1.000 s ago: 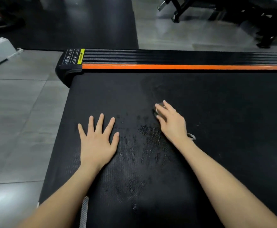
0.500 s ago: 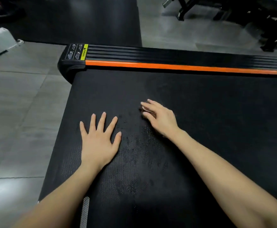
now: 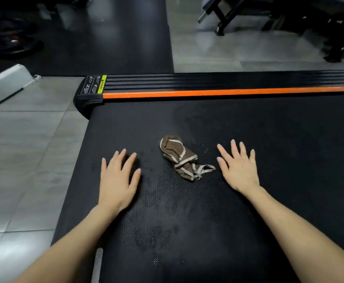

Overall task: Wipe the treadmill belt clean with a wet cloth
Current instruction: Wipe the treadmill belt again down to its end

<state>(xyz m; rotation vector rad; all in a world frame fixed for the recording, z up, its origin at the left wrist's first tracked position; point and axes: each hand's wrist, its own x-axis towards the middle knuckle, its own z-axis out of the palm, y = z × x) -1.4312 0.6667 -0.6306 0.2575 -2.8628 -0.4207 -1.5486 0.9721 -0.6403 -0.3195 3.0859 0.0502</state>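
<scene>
Both hands lie flat and spread on the belt, holding nothing: left hand, right hand. Between them, touching neither, lies the crumpled brown cloth beside damp patches.

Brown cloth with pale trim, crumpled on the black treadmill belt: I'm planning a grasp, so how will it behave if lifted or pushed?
The crumpled brown cloth with pale trim probably hangs limp: it lies in loose folds with a trailing corner. Pushed, it likely bunches and drags rather than slides, since the black textured treadmill belt looks grippy.
</scene>
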